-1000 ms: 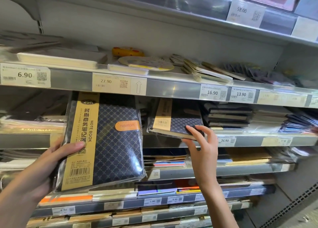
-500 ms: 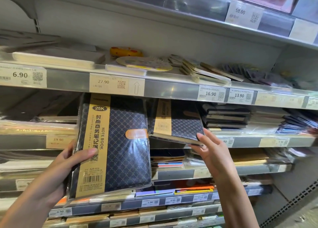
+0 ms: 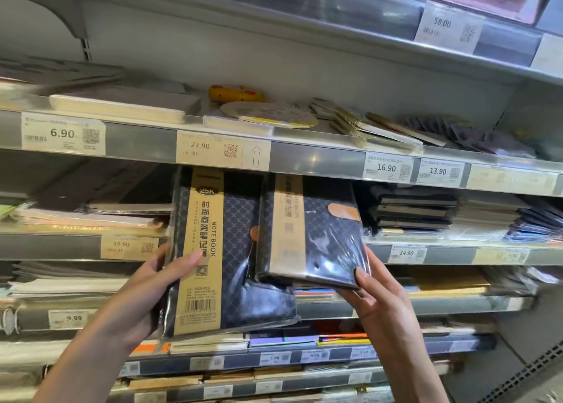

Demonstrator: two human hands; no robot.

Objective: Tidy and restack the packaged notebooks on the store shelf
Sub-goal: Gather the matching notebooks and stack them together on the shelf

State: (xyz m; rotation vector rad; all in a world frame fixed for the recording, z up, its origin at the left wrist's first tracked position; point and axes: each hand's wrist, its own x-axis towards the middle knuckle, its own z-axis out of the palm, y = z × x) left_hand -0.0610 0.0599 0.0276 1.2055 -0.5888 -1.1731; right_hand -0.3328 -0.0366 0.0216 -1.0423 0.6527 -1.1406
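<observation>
At the centre of the frame, two plastic-wrapped navy notebooks are held up before the store shelves. The larger notebook, banded in tan and printed "25K" and "NOTE BOOK" beside Chinese characters and a barcode, is gripped at its left edge by the left hand, thumb pressed on the band. The smaller notebook, overlapping its right side, is pinched at the lower right corner by the right hand. Price tags reading 6.90, 27.90, 16.90, 13.90 and 34.90 are fixed along the rails.

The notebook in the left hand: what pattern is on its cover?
Dark navy with a pale diamond lattice on the notebook, plus a tan label strip; the head view shows it.
</observation>
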